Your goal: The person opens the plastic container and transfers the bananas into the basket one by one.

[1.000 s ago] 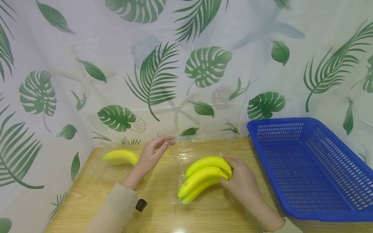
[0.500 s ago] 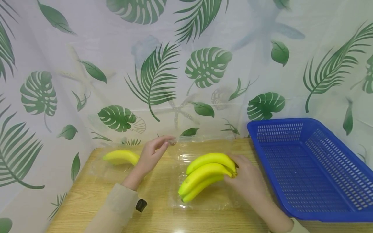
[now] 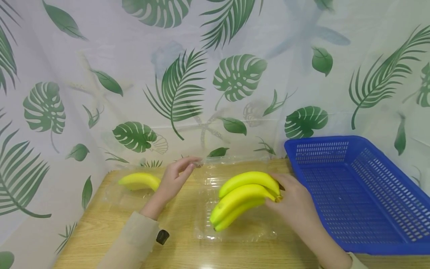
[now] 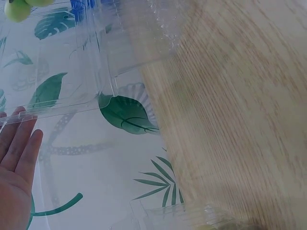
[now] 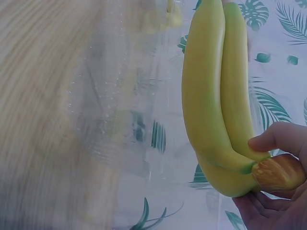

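My right hand grips a bunch of three yellow bananas by its brown stem. The bunch hangs over a clear plastic clamshell box, its tips pointing left. At the back of the box, my left hand has fairly straight fingers at the edge of the raised clear lid. In the left wrist view those fingers reach the lid's rim from below; the thumb is out of sight there.
A single banana in another clear plastic box lies to the left, partly behind the left forearm. A large blue plastic basket stands at the right. A leaf-print cloth hangs behind the wooden table.
My right hand has moved up and to the right with the bananas, their stem end nearing the basket. The left hand stays at the lid.
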